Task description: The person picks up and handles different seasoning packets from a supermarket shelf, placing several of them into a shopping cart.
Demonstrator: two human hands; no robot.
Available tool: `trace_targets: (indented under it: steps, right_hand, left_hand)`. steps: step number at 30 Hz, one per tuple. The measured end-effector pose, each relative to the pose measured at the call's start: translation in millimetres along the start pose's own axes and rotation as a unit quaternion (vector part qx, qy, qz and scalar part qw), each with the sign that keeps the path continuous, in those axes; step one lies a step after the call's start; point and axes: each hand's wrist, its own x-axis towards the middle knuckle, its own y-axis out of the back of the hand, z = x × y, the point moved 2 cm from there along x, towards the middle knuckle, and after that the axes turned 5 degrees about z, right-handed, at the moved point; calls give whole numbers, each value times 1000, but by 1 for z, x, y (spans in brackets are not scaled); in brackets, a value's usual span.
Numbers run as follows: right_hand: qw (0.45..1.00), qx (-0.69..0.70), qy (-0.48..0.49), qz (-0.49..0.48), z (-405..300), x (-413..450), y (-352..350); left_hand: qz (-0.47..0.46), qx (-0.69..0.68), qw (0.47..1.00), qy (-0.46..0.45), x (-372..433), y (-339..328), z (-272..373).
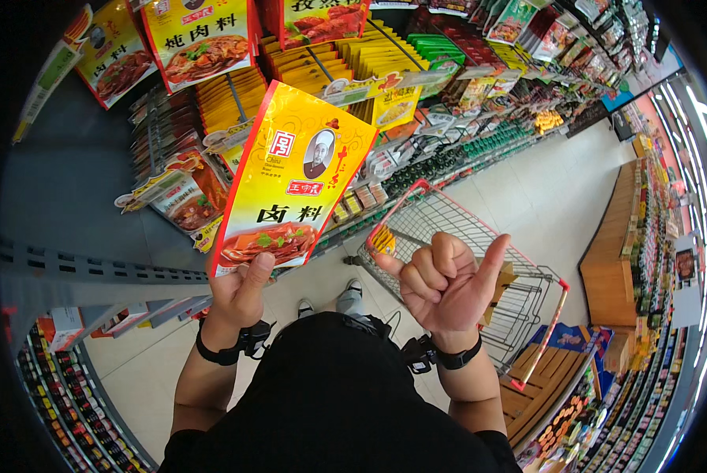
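Observation:
My left hand (pixel 239 295) grips the bottom edge of a yellow and red seasoning packet (pixel 297 171), thumb on its front, which shows a portrait and a dish of braised meat. The packet is held up before the shelf racks, tilted to the right. My right hand (pixel 442 281) is raised over the shopping cart (pixel 448 207), palm up, and holds nothing; thumb and little finger stick out while the middle fingers are curled. Each wrist wears a black strap with a small device. Yellow packets (pixel 383 239) lie in the far left corner of the cart, and a cardboard box (pixel 503 284) is partly hidden behind my right hand.
Hanging racks of seasoning packets (pixel 235 94) line the shelf ahead, with green-lidded jars (pixel 483 142) lower down. A wooden display stand (pixel 610 254) stands beyond the cart at right, a slatted wooden table (pixel 536 384) at lower right. Shelves of jars (pixel 63 402) are at lower left.

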Motion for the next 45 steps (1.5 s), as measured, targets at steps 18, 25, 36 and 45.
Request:
trace_targets:
  steps: [18,25,36,45]
  right_hand:
    - [982,-185,6,45,59,-31,31]
    - [981,-175,-54,60,84,-55,49]
    - [917,-382,-103,51,115,-66,37]
    - [930,-349,-56,98,116,-63,36]
  left_hand:
    - [-59,4,998,26,-11,24,-37]
    - [-76,10,996,37,-29,40,-57]
    - [-133,174,968,-121,-28,47,-41]
    - [-299,267,891,-212,-30,24,-27]
